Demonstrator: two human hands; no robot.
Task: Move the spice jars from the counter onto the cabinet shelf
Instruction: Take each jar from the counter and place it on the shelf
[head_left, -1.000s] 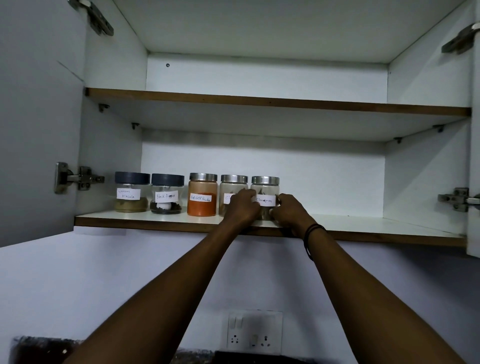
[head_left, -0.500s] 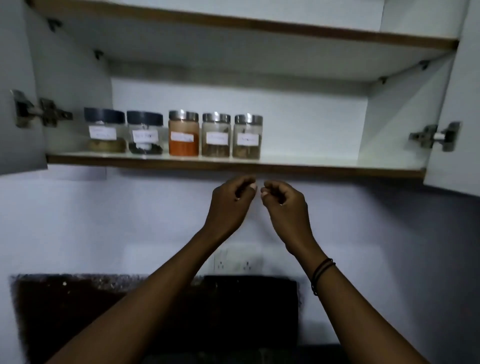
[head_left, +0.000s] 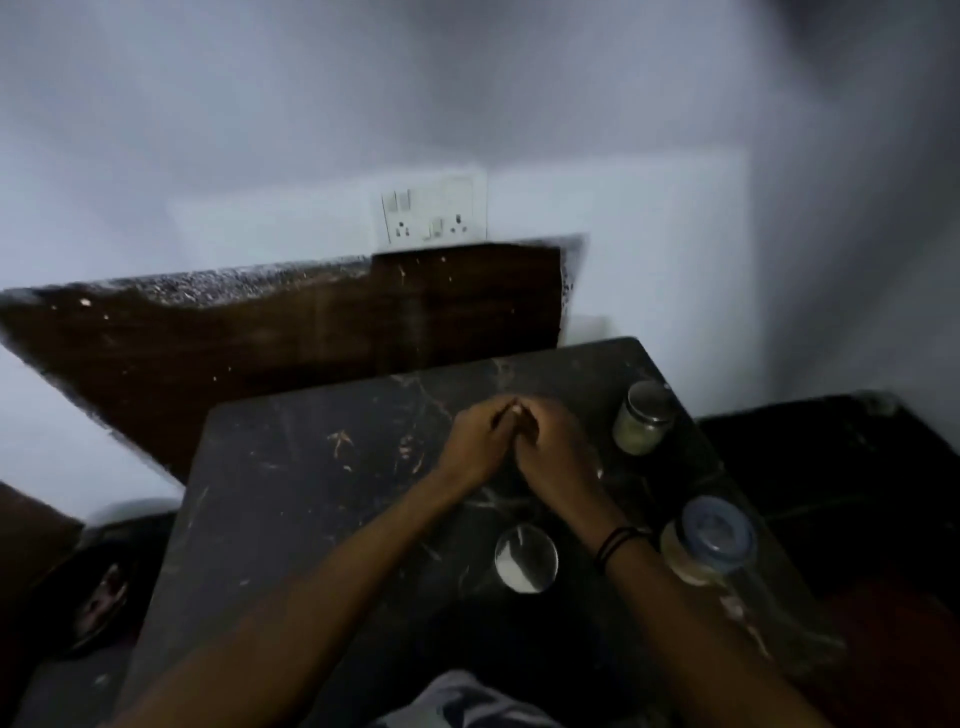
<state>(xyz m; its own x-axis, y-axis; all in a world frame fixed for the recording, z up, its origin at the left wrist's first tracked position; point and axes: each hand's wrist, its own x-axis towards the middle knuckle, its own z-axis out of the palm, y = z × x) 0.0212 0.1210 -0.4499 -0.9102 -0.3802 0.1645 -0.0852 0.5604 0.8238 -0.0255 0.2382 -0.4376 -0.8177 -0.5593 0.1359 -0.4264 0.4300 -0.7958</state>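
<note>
No writing, label, brand or number can be read anywhere in the head view; the picture is blurred. The three jars on the table show no legible label: the steel-lidded jar (head_left: 643, 418) at the far right, the blue-lidded jar (head_left: 709, 540) nearer on the right, and the jar seen lid-on from above (head_left: 526, 557) near the middle. The wall socket plate (head_left: 430, 212) shows only its switches and pin holes, with no markings that can be made out.
</note>
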